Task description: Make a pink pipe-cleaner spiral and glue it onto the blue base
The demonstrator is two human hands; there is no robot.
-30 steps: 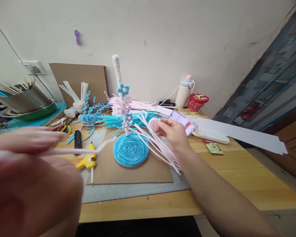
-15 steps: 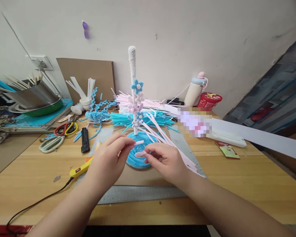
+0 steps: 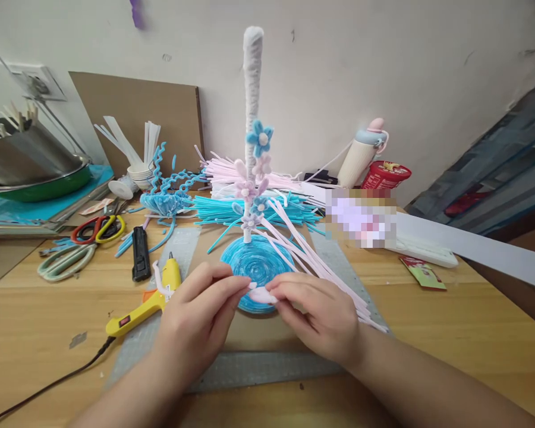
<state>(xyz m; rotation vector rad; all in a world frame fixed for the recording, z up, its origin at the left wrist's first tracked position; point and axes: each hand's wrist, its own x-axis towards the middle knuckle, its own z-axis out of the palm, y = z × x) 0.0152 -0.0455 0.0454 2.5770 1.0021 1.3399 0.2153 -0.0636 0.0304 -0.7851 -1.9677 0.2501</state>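
Note:
My left hand [image 3: 205, 312] pinches the small tip of a pale pink pipe cleaner between thumb and fingers. My right hand [image 3: 318, 315] grips a flat pink pipe-cleaner loop [image 3: 263, 295] shaped like a petal. Both sets of fingertips nearly meet; whether the two pink bits are one piece I cannot tell. Just behind them lies a round blue coiled base [image 3: 258, 261], partly covered by the fingers. From its back edge rises a white wrapped post [image 3: 252, 83], with blue, pink and lilac pipe-cleaner flowers [image 3: 261, 138] up its lower half.
A yellow glue gun [image 3: 147, 309] rests left of my left hand, its cord running to the front left. Beyond it are a black cutter [image 3: 140, 254] and scissors [image 3: 66, 261]. Blue pipe cleaners [image 3: 249, 211] and loose pink stems [image 3: 321, 267] lie behind and right of the base.
Both hands have come lower in the picture and closer together, with the pink bits now almost touching. The view has shifted, showing more of the glue gun.

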